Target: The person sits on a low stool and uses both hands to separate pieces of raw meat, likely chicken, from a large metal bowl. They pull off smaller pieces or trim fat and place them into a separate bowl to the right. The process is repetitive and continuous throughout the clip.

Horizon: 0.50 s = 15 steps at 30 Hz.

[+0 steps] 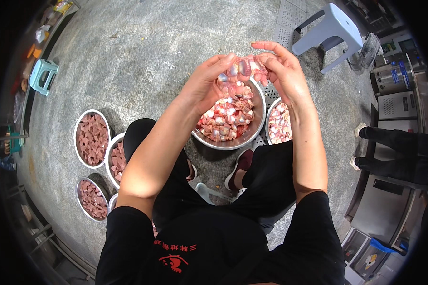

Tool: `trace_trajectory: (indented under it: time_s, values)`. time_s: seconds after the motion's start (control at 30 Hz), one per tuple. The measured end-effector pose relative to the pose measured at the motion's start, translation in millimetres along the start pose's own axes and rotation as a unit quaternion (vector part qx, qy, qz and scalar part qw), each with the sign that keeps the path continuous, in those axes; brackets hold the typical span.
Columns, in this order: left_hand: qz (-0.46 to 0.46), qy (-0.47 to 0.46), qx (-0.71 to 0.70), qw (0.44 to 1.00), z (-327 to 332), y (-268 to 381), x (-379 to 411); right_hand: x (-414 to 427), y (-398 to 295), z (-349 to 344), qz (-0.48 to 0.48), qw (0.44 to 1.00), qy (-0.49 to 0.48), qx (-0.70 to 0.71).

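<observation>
Above a large steel basin (258, 107), both my hands hold up one raw poultry gizzard (245, 67), pink with pale bluish-white lobes. My left hand (208, 76) grips its left side, thumb on top. At the right side my right hand (285, 71) pinches it between thumb and fingers, with one finger stretched out away from it. Many more raw gizzards (228, 121) fill the basin below, partly hidden by my left hand. A second metal bowl of gizzards (280, 123) stands to the right, partly behind my right forearm.
Metal bowls of cut dark-red meat pieces (92, 139) (92, 199) stand on the floor at left. A blue plastic stool (337, 30) is at the upper right, a small green stool (44, 76) at far left. Another person's legs (392, 149) are by the steel equipment at right.
</observation>
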State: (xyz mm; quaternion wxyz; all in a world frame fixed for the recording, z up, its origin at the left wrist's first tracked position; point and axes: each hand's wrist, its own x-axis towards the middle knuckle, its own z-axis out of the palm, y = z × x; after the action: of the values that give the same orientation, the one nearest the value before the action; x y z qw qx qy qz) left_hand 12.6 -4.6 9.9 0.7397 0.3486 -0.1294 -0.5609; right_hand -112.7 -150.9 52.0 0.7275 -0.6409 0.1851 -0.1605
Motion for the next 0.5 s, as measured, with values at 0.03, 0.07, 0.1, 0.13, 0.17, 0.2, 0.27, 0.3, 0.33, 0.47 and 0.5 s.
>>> trace_trajectory:
  time_s: [0.03, 0.07, 0.1, 0.13, 0.17, 0.2, 0.27, 0.3, 0.33, 0.47, 0.5]
  values:
    - [-0.002, 0.000, 0.021, 1.000, 2, 2, -2, -1, -1, 1, 0.015, 1.000, 0.009, 0.017]
    - [0.002, 0.007, 0.046, 0.999, 1, 1, -2, -1, 0, 1, 0.022, 0.999, 0.005, 0.032]
    - [0.006, 0.015, 0.072, 0.997, 1, 1, -2, 1, 2, -1, 0.029, 0.998, 0.001, 0.047]
    - [0.011, 0.023, 0.098, 0.995, 0, 0, -1, 2, 4, -2, 0.035, 0.997, -0.003, 0.062]
    - [0.009, 0.025, 0.078, 0.997, -2, 0, 0, 4, 5, -4, 0.034, 0.997, -0.006, 0.074]
    - [0.008, 0.028, 0.059, 0.998, -4, -1, 2, 5, 7, -6, 0.032, 0.996, -0.009, 0.086]
    - [0.008, 0.033, 0.037, 0.999, -4, -1, 2, 8, 8, -7, 0.026, 0.997, 0.001, 0.076]
    - [0.008, 0.035, 0.035, 0.999, -3, 1, 1, 9, 9, -6, 0.022, 0.998, 0.015, 0.055]
    - [0.009, 0.037, 0.032, 0.999, -3, 1, 0, 9, 10, -6, 0.017, 0.999, 0.029, 0.033]
    - [0.023, -0.010, -0.013, 1.000, -8, -1, 2, 4, 8, -2, -0.024, 0.997, 0.045, -0.056]
    - [0.025, -0.011, -0.017, 0.999, -7, 0, 2, 3, 8, -3, -0.033, 0.995, 0.057, -0.077]
